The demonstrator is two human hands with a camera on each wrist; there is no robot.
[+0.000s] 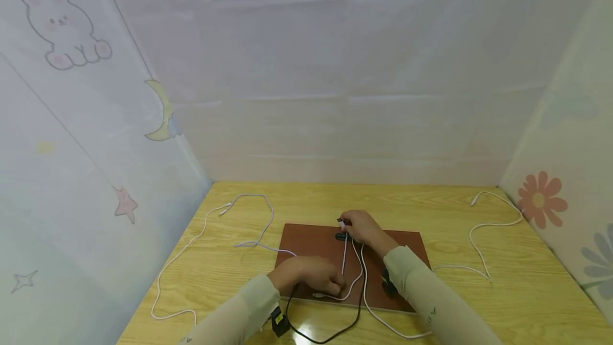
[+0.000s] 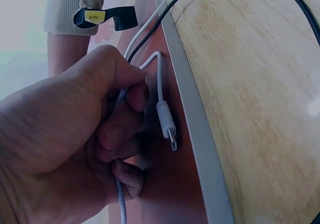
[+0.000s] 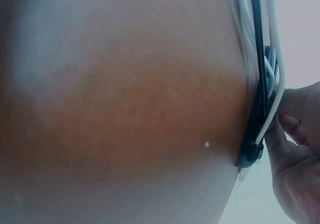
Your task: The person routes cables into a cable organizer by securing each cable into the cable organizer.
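Observation:
My left hand (image 1: 318, 276) is low over the brown board (image 1: 306, 238), its fingers curled round a braided pale-lilac cable (image 2: 121, 204). The cable (image 1: 344, 257) runs up from it toward my right hand (image 1: 362, 227). At the board's far side, the right hand pinches a pale cable end (image 1: 341, 223) beside a black cable holder (image 1: 341, 236). In the right wrist view, white and black cables pass along the holder (image 3: 252, 134), next to the right fingers (image 3: 295, 129). A white cable's metal-tipped plug (image 2: 166, 121) lies beside my left fingers on the board.
A black cable (image 1: 335, 335) loops over the board's near edge. White cables lie on the wooden table at left (image 1: 160, 276) and right (image 1: 471, 233), and a lilac cable (image 1: 270, 217) lies at the back left. Patterned sheets (image 1: 335, 68) enclose the table.

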